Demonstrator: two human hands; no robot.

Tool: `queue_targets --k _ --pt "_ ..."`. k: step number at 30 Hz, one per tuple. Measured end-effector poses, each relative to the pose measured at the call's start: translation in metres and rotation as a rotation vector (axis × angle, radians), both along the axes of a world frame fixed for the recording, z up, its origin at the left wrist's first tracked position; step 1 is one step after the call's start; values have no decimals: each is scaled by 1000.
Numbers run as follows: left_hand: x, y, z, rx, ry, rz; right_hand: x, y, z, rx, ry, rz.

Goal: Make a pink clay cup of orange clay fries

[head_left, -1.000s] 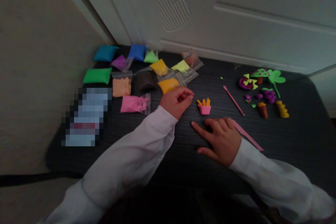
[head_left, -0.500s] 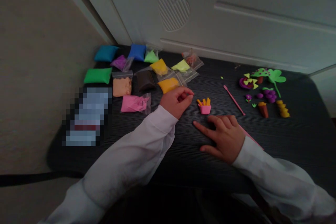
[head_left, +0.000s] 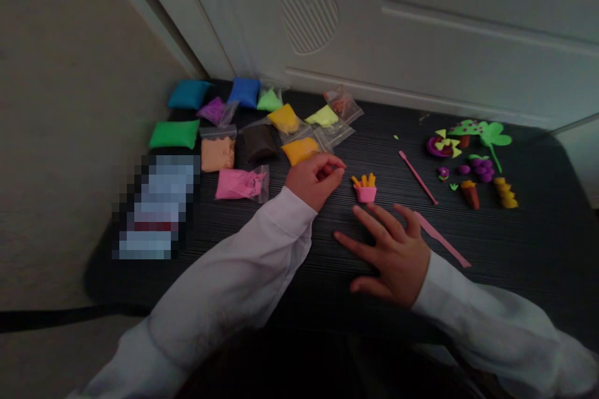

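Note:
A small clay model of french fries [head_left: 365, 188], yellow-orange sticks in a pink box, stands upright on the dark table between my hands. My left hand [head_left: 315, 179] rests just left of it, fingers curled in and thumb close to the index finger; nothing shows in it. Below the fries, my right hand [head_left: 390, 252] is spread flat over the tabletop, palm down and holding nothing, its fingertips close to the pink box. Beside its wrist lies a pink clay knife [head_left: 442, 240]. Further up is a thin pink modelling stick [head_left: 418, 177].
Several clay packets, including a pink bag [head_left: 241, 184] and an orange-yellow packet [head_left: 300, 149], lie at the left and back. Clay models, among them purple grapes [head_left: 482, 168] and a brown cone [head_left: 470, 194], sit at right. A blurred phone [head_left: 156, 209] lies at left.
My right hand has moved slightly down and left, its fingers spreading wider and uncovering more of the pink knife. My left hand and the fries model have stayed in place.

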State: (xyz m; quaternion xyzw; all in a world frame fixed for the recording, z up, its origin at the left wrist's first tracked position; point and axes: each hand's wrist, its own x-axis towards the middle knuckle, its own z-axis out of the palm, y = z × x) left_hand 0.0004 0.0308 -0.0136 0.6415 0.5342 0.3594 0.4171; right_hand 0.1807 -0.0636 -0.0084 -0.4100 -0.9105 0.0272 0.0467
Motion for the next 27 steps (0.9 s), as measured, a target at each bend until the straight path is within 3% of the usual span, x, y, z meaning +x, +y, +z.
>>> queue_targets --k 3,7,11,15,19,24,27 --pt "0 0 0 13 8 9 0 1 -2 34 -4 -63" --pt "0 0 -1 25 19 8 -1 0 1 -12 -9 25" --pt "0 -1 -2 29 16 6 -1 1 5 -8 -39 -61" --pt "0 -1 -2 23 6 2 -1 2 5 -68 -46 35" --pt "0 -1 -2 27 8 10 0 2 1 27 -19 -76" --pt "1 0 -2 19 -4 12 -1 1 5 -53 -50 6" --pt "1 0 -1 25 4 15 -2 1 5 4 -39 -72"
